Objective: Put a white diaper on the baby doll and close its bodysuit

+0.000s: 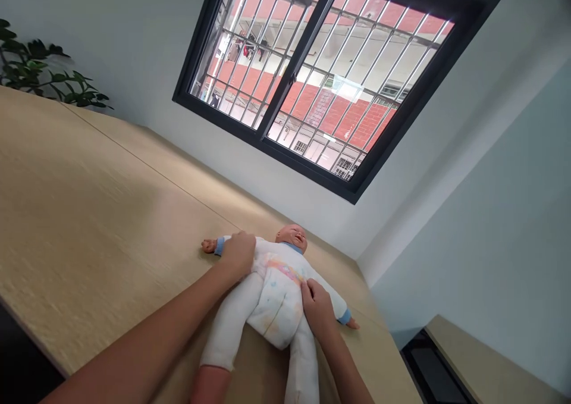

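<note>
– White-clad, blue-cuffed baby doll [273, 247] with a pinkish head, lying face up on the light wood-grain table [111, 213]. Where, exactly?

– Between the left hand [239, 252] and the right hand [319, 309], both bare. Head just beyond them; legs stretching back between the forearms.

– Wearing anything at the hips?

– White diaper [279, 309] with a pastel pink-and-orange waistband, lying between the hands too.

– And the left hand?

– Curled nearly to a fist, knuckles up, against the doll's side by one end of the waistband. Fingertips hidden; cannot tell whether pinching something or merely pressing.

– Right hand?

– Also curled, thumb close to the bent fingers, touching the diaper's other edge. Cannot tell whether actually gripping.

– And farther off from the hands?

– Black-framed window [292, 74] with metal bars outside, high beyond both. Green leafy plant [35, 66], well beyond the left hand and off to its left.
</note>
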{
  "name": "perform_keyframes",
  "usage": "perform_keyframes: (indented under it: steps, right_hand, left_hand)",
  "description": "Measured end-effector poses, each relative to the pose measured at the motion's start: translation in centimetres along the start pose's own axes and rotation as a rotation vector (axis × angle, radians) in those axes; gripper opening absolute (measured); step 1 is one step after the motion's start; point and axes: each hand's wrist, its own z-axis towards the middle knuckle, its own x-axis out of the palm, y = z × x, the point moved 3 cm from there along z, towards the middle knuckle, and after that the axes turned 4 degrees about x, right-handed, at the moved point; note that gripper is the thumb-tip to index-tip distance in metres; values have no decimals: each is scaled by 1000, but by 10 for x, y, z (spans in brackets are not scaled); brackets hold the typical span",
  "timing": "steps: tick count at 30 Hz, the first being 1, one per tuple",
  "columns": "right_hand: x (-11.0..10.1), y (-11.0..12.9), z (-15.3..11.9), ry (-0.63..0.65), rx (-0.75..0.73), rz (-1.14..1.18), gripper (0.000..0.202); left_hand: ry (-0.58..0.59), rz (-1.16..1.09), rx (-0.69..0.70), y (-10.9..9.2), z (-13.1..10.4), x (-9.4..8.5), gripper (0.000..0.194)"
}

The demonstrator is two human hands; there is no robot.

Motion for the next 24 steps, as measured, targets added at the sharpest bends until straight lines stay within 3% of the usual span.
perform_keyframes:
  steps: [2, 4, 7, 9, 13, 19, 21, 24]
  right_hand:
    - [0, -4, -7, -71, 16, 66, 38]
    - [1, -7, -12, -114, 34, 138, 40]
    - [3, -10, -15, -137, 50, 215, 41]
    - [0, -13, -14, -149, 65, 233, 42]
    - [-18, -39, -18, -248, 150, 179, 43]
    - [-45, -86, -34, -291, 244, -6, 37]
    - [-49, -82, -35, -303, 263, -47, 36]
    - [-57, -51, -33, -311, 211, 65, 32]
  left_hand:
    - [-49, -15, 37, 0, -2, -9, 27]
    - [-40, -86, 158, -11, -5, -12, 26]
    - [150, -284, 365, -37, -15, -2, 18]
    - [245, -367, 431, -48, -21, 8, 18]
    - [225, -355, 404, -46, -24, 21, 31]
    - [217, -336, 292, -27, -16, 25, 84]
    - [246, -382, 254, -24, -14, 20, 83]
    - [306, -479, 217, -29, -17, 4, 73]
